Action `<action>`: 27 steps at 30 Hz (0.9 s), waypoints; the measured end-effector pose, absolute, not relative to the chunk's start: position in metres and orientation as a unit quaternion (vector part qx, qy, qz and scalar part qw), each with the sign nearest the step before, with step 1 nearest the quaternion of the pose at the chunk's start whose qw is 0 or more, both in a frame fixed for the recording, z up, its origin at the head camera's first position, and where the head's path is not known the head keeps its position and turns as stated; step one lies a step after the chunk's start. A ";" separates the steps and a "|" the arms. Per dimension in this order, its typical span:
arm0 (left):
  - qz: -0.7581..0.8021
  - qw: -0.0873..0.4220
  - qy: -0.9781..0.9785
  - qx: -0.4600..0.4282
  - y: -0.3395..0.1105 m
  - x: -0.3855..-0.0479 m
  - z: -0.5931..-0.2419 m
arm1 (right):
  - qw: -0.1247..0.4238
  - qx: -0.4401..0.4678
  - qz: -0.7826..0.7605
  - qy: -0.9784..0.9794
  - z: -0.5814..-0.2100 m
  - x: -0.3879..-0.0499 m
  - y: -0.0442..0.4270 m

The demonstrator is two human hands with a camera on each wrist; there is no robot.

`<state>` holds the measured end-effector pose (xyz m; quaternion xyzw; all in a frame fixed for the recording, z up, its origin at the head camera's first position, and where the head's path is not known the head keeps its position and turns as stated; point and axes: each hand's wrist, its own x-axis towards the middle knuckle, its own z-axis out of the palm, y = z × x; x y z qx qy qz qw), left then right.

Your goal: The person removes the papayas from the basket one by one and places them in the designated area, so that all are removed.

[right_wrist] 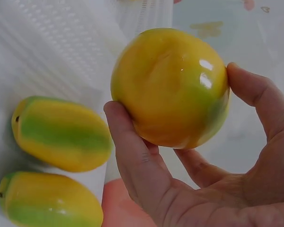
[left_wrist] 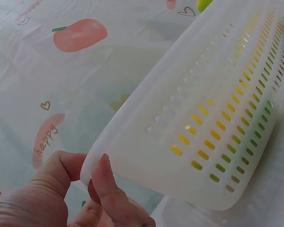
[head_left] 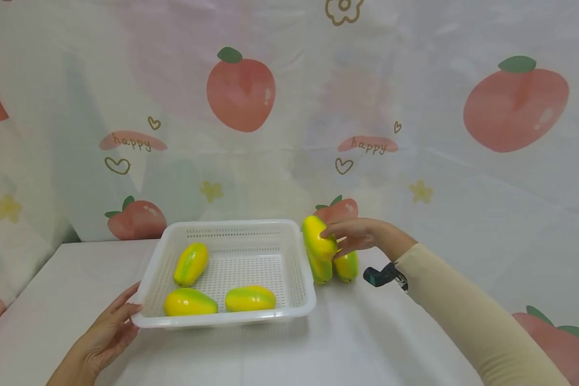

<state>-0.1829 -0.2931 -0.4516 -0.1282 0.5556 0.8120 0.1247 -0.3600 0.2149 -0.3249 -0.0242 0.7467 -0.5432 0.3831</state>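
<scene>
A white plastic basket [head_left: 225,320] with slotted walls stands on the table, holding a papaya [head_left: 191,264] at its left and two more papayas [head_left: 250,298] along its front wall. My left hand [head_left: 107,331] pinches the rim at the front left corner, thumb and fingers on either side, as the left wrist view also shows. Just beyond the basket's right side, my right hand [head_left: 354,234] grips a yellow-green papaya [head_left: 318,238] between thumb and fingertips, raised off the table. Below it lie two other papayas [right_wrist: 61,134], partly hidden in the head view by the hand and held fruit.
The white tabletop [head_left: 289,359] runs in front of the basket and to both sides. Behind it hangs a pale cloth [head_left: 280,177] printed with peaches, hearts and flowers. A small dark device [head_left: 383,275] is strapped at the right wrist.
</scene>
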 end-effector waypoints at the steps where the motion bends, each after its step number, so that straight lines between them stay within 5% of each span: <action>1: 0.812 0.124 0.556 -0.125 -0.293 -0.183 -0.452 | 0.382 -0.021 -0.543 0.748 -0.325 -0.360 0.218; 27: 0.815 0.124 0.555 -0.109 -0.293 -0.182 -0.453 | 0.358 0.013 -0.525 0.772 -0.336 -0.353 0.289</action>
